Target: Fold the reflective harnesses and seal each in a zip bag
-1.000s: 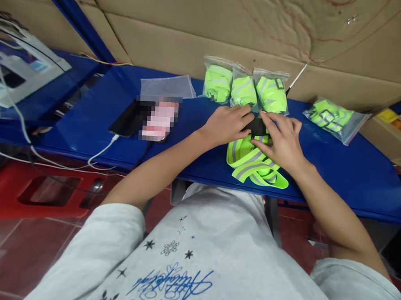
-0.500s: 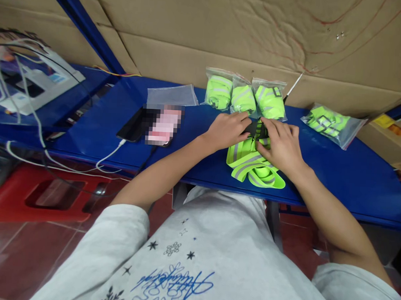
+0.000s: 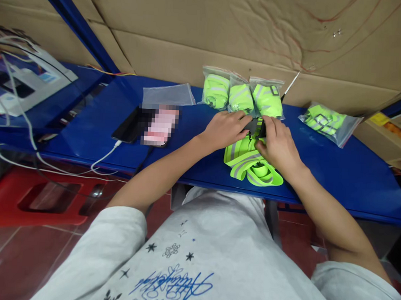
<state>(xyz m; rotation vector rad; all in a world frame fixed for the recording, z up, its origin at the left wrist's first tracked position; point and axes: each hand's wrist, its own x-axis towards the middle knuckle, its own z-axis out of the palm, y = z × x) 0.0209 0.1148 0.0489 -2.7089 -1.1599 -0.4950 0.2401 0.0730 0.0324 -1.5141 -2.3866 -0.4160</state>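
A fluorescent yellow-green reflective strap with grey stripes lies in loose loops near the front edge of the blue table. Black fittings, perhaps a buckle, sit at its upper end between my two hands. My left hand pinches the left side of this black part with thumb and fingers. From the right, my right hand closes on the other side, thumb low and fingers over the top. My fingers partly hide the fittings, so their exact form cannot be made out.
Behind my hands stand clear bags of rolled yellow-green straps. Another filled bag lies at right, near a cardboard box. Leftward are a flat clear bag, a dark phone on a white cable, and a lit phone.
The view has shifted slightly, so the table's contents appear a little farther left. Both hands stay at the black fittings; the right fingers have changed position slightly.
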